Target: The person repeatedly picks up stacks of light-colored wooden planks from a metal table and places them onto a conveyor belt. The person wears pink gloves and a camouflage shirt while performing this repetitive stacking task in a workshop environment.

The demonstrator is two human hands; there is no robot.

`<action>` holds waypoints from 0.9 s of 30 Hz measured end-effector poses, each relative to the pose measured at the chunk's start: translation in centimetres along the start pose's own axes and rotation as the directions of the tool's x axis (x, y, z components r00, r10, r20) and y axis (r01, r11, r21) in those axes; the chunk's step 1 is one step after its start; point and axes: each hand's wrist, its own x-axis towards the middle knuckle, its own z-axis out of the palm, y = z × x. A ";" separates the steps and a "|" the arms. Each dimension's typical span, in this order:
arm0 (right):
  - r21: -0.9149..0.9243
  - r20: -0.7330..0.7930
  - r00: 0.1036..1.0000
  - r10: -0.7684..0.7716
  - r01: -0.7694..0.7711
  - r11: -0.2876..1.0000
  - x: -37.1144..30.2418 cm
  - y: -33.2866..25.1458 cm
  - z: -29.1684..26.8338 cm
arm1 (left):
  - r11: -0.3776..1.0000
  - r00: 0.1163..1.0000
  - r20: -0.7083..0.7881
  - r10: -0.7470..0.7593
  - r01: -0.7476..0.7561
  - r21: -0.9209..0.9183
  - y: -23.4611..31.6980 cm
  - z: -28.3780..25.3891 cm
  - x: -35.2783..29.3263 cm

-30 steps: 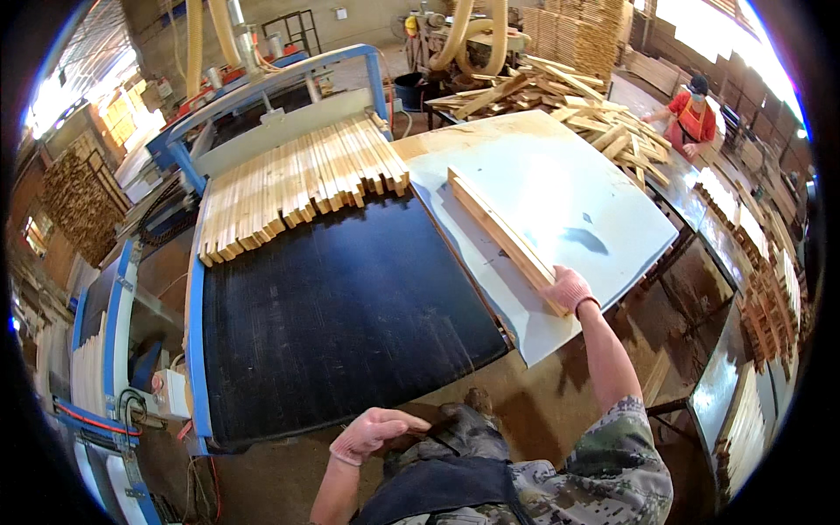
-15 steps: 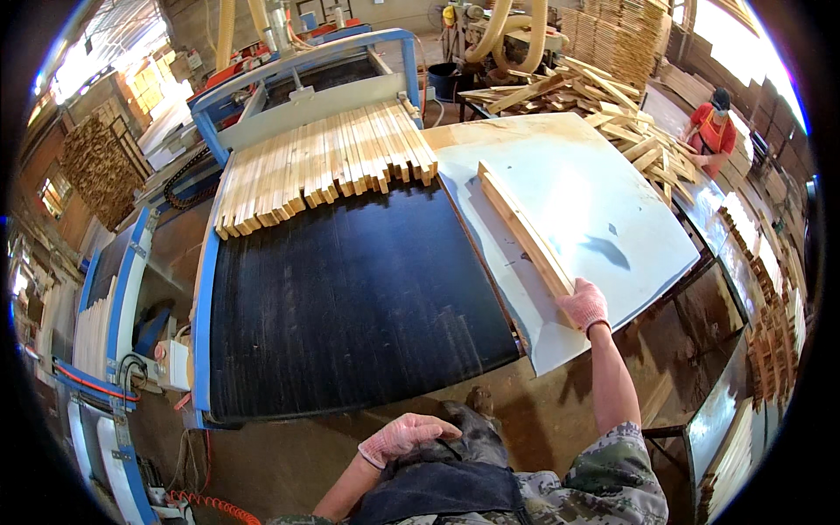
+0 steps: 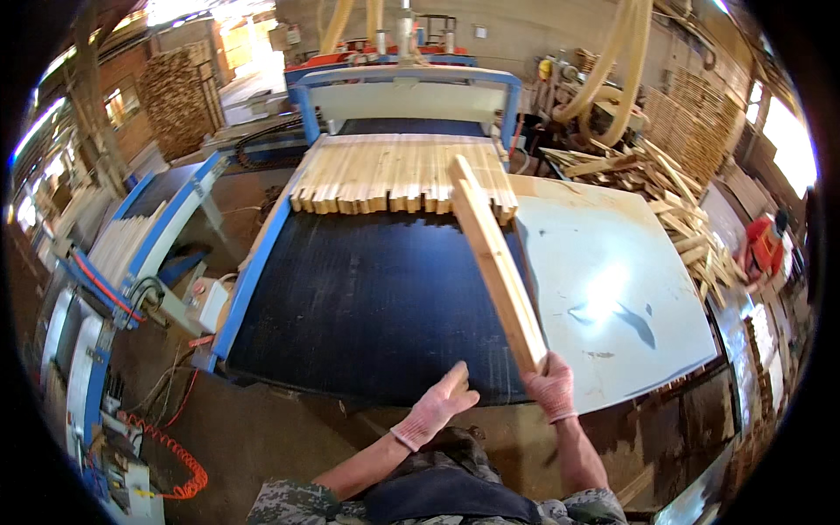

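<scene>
My right hand (image 3: pixel 551 385), in a pinkish work glove, is closed around the near end of a few long pale wooden strips (image 3: pixel 497 271) lying side by side. They tilt up and away over the right side of a black conveyor belt (image 3: pixel 367 302). My left hand (image 3: pixel 437 406), gloved alike, hangs over the belt's front edge with its fingers apart and nothing in it. Across the far part of the belt, a row of wooden strips (image 3: pixel 385 173) lies packed together with uneven near ends.
A white-topped table (image 3: pixel 634 337) adjoins the belt on the right. Behind it are a heap of loose wood strips (image 3: pixel 674 201) and, at far right, a person in red (image 3: pixel 765 249). A blue machine frame (image 3: pixel 407 77) spans the belt's far end. A grey control box (image 3: pixel 208 302) stands left.
My right hand has carried the strips left, from above the white table to over the belt. My left hand has risen forward from my lap toward the belt's edge. The view has turned right-to-left.
</scene>
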 end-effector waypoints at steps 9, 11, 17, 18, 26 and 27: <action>-0.148 0.128 0.593 -0.795 0.804 0.576 -5.3 -6.1 13.8 | 0.909 0.765 -0.533 0.362 -0.416 0.020 2.0 -4.4 -1.2; -0.054 0.253 0.572 -0.780 0.814 0.579 -6.9 -7.5 14.6 | 0.911 0.689 -0.647 0.326 -0.412 0.020 3.9 -6.8 -3.0; 0.214 0.680 0.481 -0.553 0.591 0.777 -6.3 -5.3 14.7 | 0.913 0.574 -0.715 0.399 -0.179 0.366 8.3 -17.0 -7.5; 0.165 0.713 0.501 -0.492 0.562 0.811 -6.4 -4.5 13.9 | 0.894 0.568 -0.717 0.404 -0.079 0.441 9.6 -18.5 -8.1; -0.481 0.768 0.618 0.166 0.386 0.787 -7.9 8.3 9.2 | 0.212 0.503 -0.724 0.473 0.732 0.647 11.7 -33.7 -8.7; -0.520 0.745 0.631 0.218 0.343 0.783 -8.2 10.0 8.5 | 0.178 0.495 -0.735 0.463 0.761 0.624 11.9 -35.1 -8.0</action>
